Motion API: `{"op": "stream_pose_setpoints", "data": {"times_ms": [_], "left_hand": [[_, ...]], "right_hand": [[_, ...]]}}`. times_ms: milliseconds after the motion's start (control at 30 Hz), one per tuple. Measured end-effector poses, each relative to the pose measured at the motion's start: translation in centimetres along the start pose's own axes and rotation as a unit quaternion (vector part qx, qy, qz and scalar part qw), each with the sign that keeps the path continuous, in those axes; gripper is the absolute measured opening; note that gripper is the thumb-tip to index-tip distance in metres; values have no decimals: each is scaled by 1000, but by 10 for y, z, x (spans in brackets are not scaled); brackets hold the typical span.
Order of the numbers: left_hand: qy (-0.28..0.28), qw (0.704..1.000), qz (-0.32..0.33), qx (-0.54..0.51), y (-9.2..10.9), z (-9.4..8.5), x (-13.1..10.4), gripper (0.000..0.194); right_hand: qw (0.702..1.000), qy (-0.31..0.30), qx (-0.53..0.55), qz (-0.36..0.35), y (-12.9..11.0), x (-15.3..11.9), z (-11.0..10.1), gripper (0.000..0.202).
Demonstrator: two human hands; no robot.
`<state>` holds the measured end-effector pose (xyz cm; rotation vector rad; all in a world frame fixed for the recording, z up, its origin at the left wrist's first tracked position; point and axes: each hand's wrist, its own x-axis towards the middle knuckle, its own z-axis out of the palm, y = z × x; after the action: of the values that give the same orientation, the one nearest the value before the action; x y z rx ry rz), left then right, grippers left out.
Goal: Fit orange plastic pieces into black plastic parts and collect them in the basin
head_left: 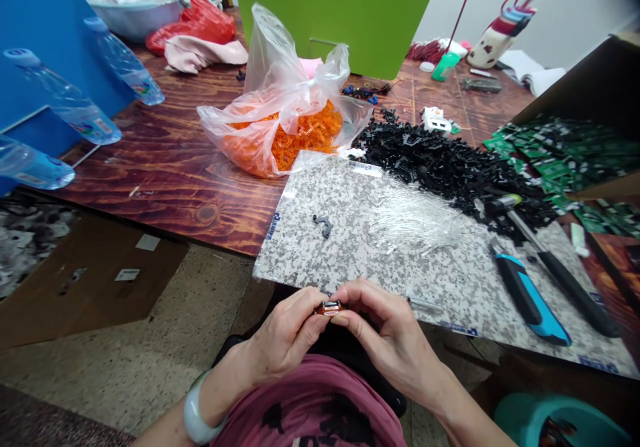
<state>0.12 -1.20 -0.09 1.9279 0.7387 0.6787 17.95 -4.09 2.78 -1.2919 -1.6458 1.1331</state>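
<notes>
Between the fingertips of both hands is a small orange and black plastic part (330,309), held just off the near edge of the speckled board. My left hand (293,323) pinches its left end; my right hand (377,320) pinches its right end. The fingers cover much of the part, so its exact kind cannot be made out. On the speckled board (300,253) ahead lies one loose black plastic piece (324,225). A pile of thin clear strips (415,217) lies to the right of it.
A bag of orange pieces (295,133) and a heap of black pieces (440,160) stand behind. At right lie a blue utility knife (533,300), a hammer (575,287) and a box of green circuit boards (575,147). Water bottles (65,100) are left; a teal bin (555,413) is below right.
</notes>
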Motion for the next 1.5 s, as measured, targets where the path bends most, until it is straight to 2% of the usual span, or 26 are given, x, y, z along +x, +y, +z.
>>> {"op": "stream_pose_setpoints", "data": {"times_ms": [167,367,767,1067,1300,1433,1500], "left_hand": [[7,1000,25,17,-1,0,1,32],[-7,1000,7,11,2,1,2,31],[-22,999,29,16,6,2,0,29],[-12,999,39,30,3,6,1,33],[-11,996,69,60,-2,7,1,31],[-22,996,71,54,-3,16,-4,24],[-38,997,50,36,-5,24,-7,21]], "right_hand": [[1000,-9,-9,1,-1,-1,-2,7],[999,-14,-29,-28,0,-2,-4,8],[999,-26,-18,-31,2,-9,-5,8],[999,1,-15,-52,10,-12,-4,8],[998,11,-6,-63,17,-19,-6,16],[999,28,-9,-44,19,-28,-3,7],[998,45,-6,-31,22,-35,0,7]]}}
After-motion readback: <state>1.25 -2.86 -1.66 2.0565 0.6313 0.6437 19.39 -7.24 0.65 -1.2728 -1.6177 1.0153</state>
